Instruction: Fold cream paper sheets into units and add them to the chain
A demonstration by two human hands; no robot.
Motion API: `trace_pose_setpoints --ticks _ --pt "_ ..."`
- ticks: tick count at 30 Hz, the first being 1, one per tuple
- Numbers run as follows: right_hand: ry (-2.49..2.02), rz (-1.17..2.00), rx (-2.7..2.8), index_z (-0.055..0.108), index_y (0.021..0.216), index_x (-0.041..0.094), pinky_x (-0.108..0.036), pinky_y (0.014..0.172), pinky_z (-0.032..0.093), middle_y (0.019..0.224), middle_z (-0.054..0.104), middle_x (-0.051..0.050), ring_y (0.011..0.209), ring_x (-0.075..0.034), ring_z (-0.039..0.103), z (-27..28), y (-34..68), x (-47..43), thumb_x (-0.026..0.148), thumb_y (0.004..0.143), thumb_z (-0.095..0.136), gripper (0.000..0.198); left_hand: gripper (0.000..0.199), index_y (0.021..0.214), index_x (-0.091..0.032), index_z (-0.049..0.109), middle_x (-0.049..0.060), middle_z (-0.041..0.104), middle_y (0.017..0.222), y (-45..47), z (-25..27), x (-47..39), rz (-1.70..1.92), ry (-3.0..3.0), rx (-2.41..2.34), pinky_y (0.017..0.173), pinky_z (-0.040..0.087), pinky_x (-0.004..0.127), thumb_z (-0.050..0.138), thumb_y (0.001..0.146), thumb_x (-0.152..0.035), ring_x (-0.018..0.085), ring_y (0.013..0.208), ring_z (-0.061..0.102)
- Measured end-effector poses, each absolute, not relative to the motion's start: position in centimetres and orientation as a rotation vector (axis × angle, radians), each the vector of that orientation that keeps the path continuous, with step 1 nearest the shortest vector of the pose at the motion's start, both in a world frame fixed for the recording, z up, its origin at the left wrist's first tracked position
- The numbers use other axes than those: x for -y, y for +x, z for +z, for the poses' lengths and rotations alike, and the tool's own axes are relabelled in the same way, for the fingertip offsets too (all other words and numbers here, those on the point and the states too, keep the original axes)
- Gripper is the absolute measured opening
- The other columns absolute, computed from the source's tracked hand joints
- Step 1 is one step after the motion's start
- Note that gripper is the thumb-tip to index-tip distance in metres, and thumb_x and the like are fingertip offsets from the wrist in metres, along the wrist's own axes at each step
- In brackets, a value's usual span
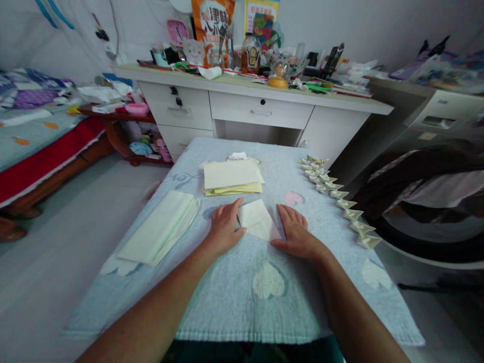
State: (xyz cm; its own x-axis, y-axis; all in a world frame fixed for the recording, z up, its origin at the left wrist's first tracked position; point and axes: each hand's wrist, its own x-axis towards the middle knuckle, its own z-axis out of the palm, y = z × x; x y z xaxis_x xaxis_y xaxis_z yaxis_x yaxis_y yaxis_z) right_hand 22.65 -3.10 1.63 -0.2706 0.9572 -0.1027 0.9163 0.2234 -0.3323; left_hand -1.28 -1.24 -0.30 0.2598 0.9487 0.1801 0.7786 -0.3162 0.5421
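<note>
A partly folded sheet of cream paper [260, 218] lies on the cloth between my two hands. At its left edge rests my left hand [226, 224], fingers stretched out and thumb apart, touching the paper's side. My right hand [295, 229] lies flat to the right, fingers extended, with the thumb at the paper's lower right corner. Just beyond the sheet sits a stack of cream and yellow paper [232, 175]. A larger pile of pale folded paper [159, 227] lies left of my left hand. Along the right side runs a row of several pointed folded-paper pieces [347, 204].
A pale blue cloth [227, 297] with heart prints covers the table. Behind it stands a white desk [260, 108] crowded with a jar [251, 54], bags and small items. A washing machine [427, 166] is at the right, a bed [45, 136] at the left.
</note>
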Motion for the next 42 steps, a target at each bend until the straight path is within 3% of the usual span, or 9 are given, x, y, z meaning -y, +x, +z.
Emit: trace_pose_setpoints --ticks 7,14,17,21,23,28,31,34,42 --pt "-1.662 0.500 2.176 0.044 0.135 0.015 -0.049 0.108 0.023 0.145 0.037 -0.017 0.134 -0.031 0.030 1.0 20.9 2.5 0.055 0.078 0.059 0.072 0.095 0.148 -0.019 0.009 0.013 0.046 0.126 -1.0 -0.1 1.6 0.866 2.090 -1.378 0.104 0.035 0.044 0.061 0.069 -0.011 0.027 0.119 0.045" --pt "-1.618 0.472 2.004 0.059 0.091 0.019 -0.044 0.098 0.033 0.117 0.059 -0.008 0.113 -0.026 0.048 0.7 19.5 1.9 0.031 0.072 0.066 0.023 0.102 0.148 -0.029 0.001 0.009 0.039 0.127 -0.4 0.2 2.0 0.969 2.069 -1.314 0.107 0.032 0.044 0.058 0.067 -0.007 0.024 0.122 0.041" --pt "-1.599 0.518 1.930 0.057 0.092 0.020 -0.040 0.092 0.037 0.101 0.062 -0.005 0.102 -0.024 0.052 1.3 19.4 2.3 0.028 0.072 0.065 0.023 0.100 0.148 -0.030 0.004 0.008 0.041 0.127 -0.4 0.3 2.0 0.993 2.030 -1.319 0.104 0.036 0.041 0.058 0.067 -0.007 0.023 0.119 0.044" --pt "-1.507 0.623 1.866 0.055 0.109 0.019 -0.036 0.085 0.041 0.093 0.062 -0.003 0.091 -0.021 0.055 1.7 19.2 2.8 0.025 0.072 0.065 0.039 0.097 0.148 -0.033 0.006 0.007 0.043 0.127 -0.5 0.4 2.2 0.982 1.885 -1.269 0.081 0.047 0.030 0.057 0.069 -0.008 0.011 0.082 0.055" --pt "-1.445 0.735 1.830 0.059 0.104 0.019 -0.034 0.081 0.043 0.087 0.063 -0.002 0.085 -0.019 0.056 1.6 19.1 2.9 0.025 0.074 0.063 0.030 0.097 0.147 -0.033 0.006 0.007 0.044 0.125 -0.4 0.5 2.2 1.009 1.804 -1.248 0.074 0.047 0.027 0.058 0.069 -0.009 0.007 0.072 0.054" --pt "-1.225 1.135 1.438 0.064 0.093 0.019 -0.031 0.071 0.047 0.087 0.067 -0.003 0.077 -0.018 0.059 1.2 18.4 2.9 0.033 0.076 0.065 0.022 0.102 0.147 -0.031 0.005 0.007 0.049 0.120 -0.3 0.6 2.0 1.200 1.549 -1.193 0.078 0.050 0.030 0.068 0.068 -0.017 0.009 0.077 0.059" --pt "-1.053 1.293 1.204 0.063 0.104 0.020 -0.032 0.074 0.049 0.097 0.070 -0.004 0.083 -0.020 0.062 1.3 17.8 2.9 0.037 0.074 0.070 0.035 0.077 0.136 -0.022 0.033 0.007 0.058 0.111 -0.2 0.7 1.9 1.172 1.335 -1.086 0.077 0.051 0.031 0.071 0.070 -0.027 0.014 0.080 0.062" --pt "-0.968 1.327 1.114 0.063 0.108 0.021 -0.035 0.081 0.050 0.102 0.070 -0.005 0.088 -0.021 0.064 1.4 17.3 3.0 0.039 0.072 0.073 0.041 0.036 0.099 -0.014 0.059 0.006 0.067 0.091 0.0 0.9 1.9 1.047 1.198 -0.991 0.078 0.050 0.030 0.072 0.071 -0.033 0.017 0.082 0.064" --pt "-0.910 1.367 1.103 0.066 0.106 0.022 -0.038 0.089 0.049 0.103 0.071 -0.006 0.092 -0.022 0.065 1.8 17.4 3.2 0.042 0.073 0.073 0.039 0.020 0.078 -0.014 0.059 0.002 0.068 0.075 0.1 1.3 1.9 1.097 0.969 -0.905 0.069 0.048 0.027 0.070 0.073 -0.031 0.014 0.069 0.061"
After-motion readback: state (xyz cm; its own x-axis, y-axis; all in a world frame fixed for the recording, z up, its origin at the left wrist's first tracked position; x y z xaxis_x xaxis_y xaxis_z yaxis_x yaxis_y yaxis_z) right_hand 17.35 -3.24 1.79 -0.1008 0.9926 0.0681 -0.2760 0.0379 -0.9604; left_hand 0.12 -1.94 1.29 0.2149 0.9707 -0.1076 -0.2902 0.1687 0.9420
